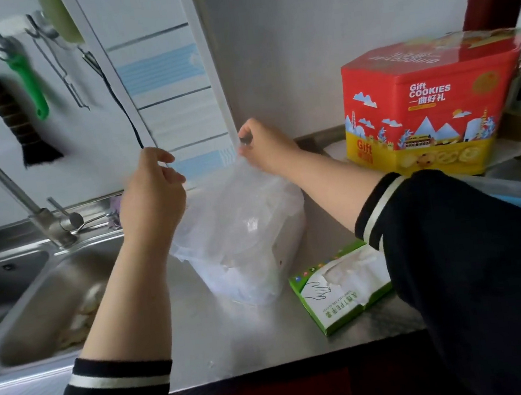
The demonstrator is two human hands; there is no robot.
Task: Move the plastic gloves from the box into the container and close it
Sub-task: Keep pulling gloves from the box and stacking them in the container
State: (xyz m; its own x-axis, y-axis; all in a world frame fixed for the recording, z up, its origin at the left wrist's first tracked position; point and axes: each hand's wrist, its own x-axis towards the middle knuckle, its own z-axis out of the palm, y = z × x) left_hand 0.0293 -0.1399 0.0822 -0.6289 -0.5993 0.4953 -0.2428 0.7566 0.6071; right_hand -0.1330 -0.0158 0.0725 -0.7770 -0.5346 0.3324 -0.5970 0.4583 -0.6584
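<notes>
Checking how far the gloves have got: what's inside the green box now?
Through the torn top of the green box some crumpled white plastic gloves still show. The right sleeve covers the box's far end, so how many remain cannot be seen.

open counter in front of plastic bag, glove box just right, cookie tin behind, sink left

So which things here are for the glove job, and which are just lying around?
For the job:
glove box
clear plastic gloves, pinched by both hands
left hand
right hand

Just lying about:
cookie tin
sink
tap
brush
green tool
</notes>
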